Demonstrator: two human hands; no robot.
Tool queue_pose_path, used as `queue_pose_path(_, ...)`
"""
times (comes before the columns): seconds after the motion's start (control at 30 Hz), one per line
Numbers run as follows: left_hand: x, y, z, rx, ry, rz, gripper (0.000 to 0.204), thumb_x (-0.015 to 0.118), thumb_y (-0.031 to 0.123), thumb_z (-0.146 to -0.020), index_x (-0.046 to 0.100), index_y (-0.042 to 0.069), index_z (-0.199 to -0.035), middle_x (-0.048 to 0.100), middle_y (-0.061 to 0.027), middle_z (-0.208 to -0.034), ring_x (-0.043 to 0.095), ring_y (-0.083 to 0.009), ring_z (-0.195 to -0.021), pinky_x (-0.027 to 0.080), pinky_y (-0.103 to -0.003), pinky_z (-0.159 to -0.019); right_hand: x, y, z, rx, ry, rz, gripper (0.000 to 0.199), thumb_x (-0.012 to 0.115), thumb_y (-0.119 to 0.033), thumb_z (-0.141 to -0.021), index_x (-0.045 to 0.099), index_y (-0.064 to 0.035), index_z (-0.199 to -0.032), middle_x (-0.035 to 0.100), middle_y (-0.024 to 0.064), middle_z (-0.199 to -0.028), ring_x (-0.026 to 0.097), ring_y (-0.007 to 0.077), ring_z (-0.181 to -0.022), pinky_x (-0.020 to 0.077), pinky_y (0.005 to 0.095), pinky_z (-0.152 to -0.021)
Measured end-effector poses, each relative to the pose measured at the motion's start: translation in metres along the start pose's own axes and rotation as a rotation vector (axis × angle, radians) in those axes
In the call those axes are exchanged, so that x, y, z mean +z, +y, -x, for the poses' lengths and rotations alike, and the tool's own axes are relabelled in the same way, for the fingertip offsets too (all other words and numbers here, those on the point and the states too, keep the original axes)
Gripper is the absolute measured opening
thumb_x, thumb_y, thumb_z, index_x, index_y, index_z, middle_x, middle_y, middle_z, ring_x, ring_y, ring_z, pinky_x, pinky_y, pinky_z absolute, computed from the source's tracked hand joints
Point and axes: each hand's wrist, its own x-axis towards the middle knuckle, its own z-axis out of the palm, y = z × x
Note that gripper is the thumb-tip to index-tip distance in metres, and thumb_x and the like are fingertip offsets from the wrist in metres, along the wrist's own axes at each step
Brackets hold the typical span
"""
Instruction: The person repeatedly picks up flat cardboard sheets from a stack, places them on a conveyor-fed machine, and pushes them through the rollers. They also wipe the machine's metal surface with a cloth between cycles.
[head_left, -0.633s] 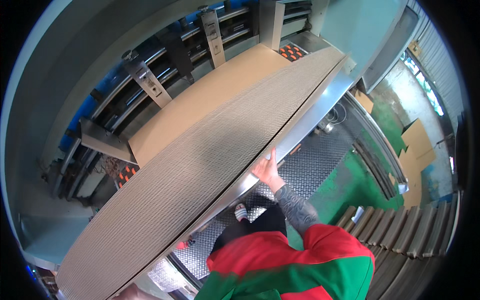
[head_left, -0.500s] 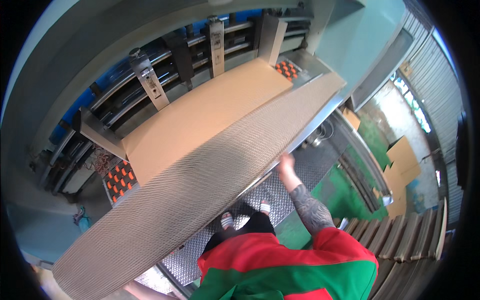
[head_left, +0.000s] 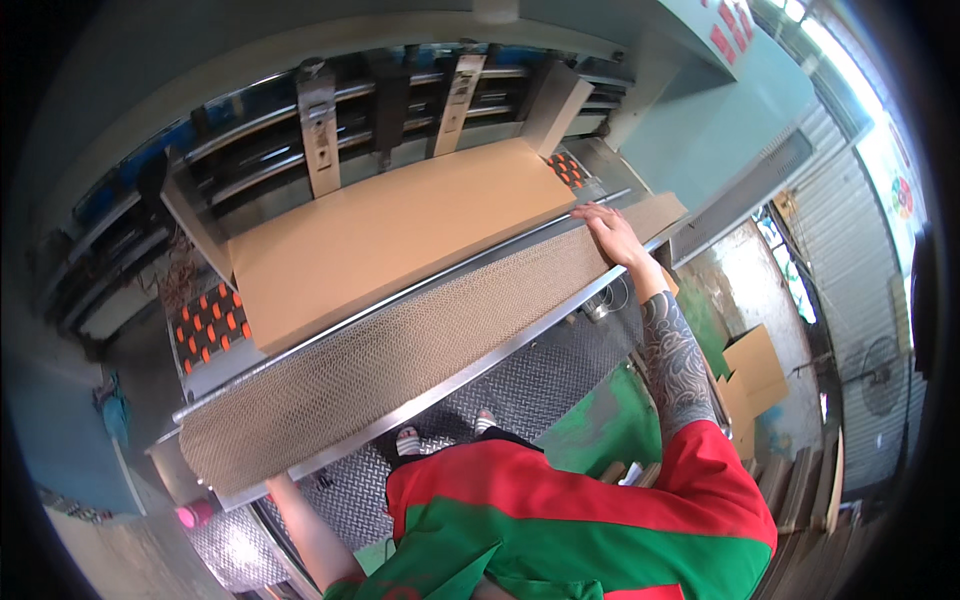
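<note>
Right hand now spread atop the corrugated stack — earlier at its edge; left hand mostly hidden — cannot tell grip.

Long brown cardboard stack looks rough, matt from where I stand; flat tan cardboard sheet smooth, matt; straight silver metal table edge glossy.

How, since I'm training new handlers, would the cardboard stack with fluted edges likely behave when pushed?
The cardboard stack would probably feel fairly heavy, since its many fluted edges are packed closely together. That packing suggests it may act as a fairly stiff block. It might also slip apart or fan out, as no strap shows around it.
</note>
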Motion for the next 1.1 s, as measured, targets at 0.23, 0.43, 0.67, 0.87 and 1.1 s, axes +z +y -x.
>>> queue_pose_path(0.23, -0.044, -0.093, 0.031, 0.065, -0.082, -0.118, 0.069, 0.056, 0.057, -0.104, 0.053, 0.005, -0.151, 0.061, -0.0112, -0.149, 0.056, -0.0283, -0.137, 0.045, -0.048, -0.114, 0.085, -0.04, -0.037, -0.074, 0.021, 0.182, 0.054, 0.034, -0.046, -0.113, 0.066, -0.0178, -0.145, 0.053, 0.0081, -0.161, 0.038, 0.0294, -0.156, 0.0184, 0.0565, -0.13)
queue_pose_path(0.43, -0.057, -0.073, 0.055, 0.023, -0.34, -0.463, 0.066, 0.055, 0.05, -0.106, 0.051, 0.002, -0.152, 0.054, -0.0171, -0.155, 0.048, -0.0315, -0.143, 0.037, -0.045, -0.119, 0.115, -0.034, -0.057, -0.039, -0.042, 0.235, 0.054, 0.036, -0.044, -0.113, 0.061, -0.0149, -0.151, 0.053, 0.0116, -0.162, 0.041, 0.032, -0.155, 0.0233, 0.051, -0.13)
queue_pose_path(0.67, 0.005, 0.146, 0.057, -0.279, -0.591, 0.013, 0.113, 0.026, 0.089, -0.097, 0.012, 0.005, -0.173, 0.01, -0.0162, -0.18, 0.01, -0.0279, -0.166, 0.005, -0.044, -0.133, 0.105, -0.03, -0.029, -0.12, -0.03, 0.289, 0.054, 0.033, -0.044, -0.115, 0.055, -0.0172, -0.157, 0.044, 0.0071, -0.169, 0.032, 0.0279, -0.161, 0.0164, 0.0546, -0.131)
queue_pose_path(0.87, 0.097, 0.194, 0.043, -0.375, -0.407, 0.023, 0.113, 0.014, 0.091, -0.095, 0.011, 0.011, -0.173, 0.012, -0.0062, -0.181, 0.009, -0.0247, -0.166, 0.009, -0.045, -0.134, 0.102, -0.035, -0.02, -0.135, -0.012, 0.284, 0.057, 0.033, -0.047, -0.115, 0.051, -0.0176, -0.161, 0.042, 0.0068, -0.171, 0.029, 0.0278, -0.162, 0.0104, 0.0544, -0.131)
queue_pose_path(1.1, 0.103, 0.19, 0.044, -0.433, -0.395, 0.05, 0.1, 0.02, 0.081, -0.103, 0.023, 0.008, -0.171, 0.02, -0.0065, -0.179, 0.019, -0.0247, -0.165, 0.014, -0.045, -0.133, 0.096, -0.037, -0.026, -0.348, -0.031, 0.2, 0.055, 0.037, -0.045, -0.114, 0.05, -0.0197, -0.161, 0.045, 0.0067, -0.169, 0.032, 0.0273, -0.161, 0.0076, 0.0572, -0.131)
